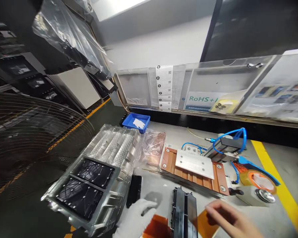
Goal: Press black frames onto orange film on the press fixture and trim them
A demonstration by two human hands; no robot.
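Your bare right hand (229, 218) pinches an amber film sheet (205, 224) between thumb and finger at the near edge, just right of a black ridged plastic part (183, 213). Your white-gloved left hand (134, 218) lies left of that part, against a red-brown film piece (157, 227); finger closure cannot be told. Farther right: pneumatic fixture (195, 164). Left: clear blister tray (114, 142).
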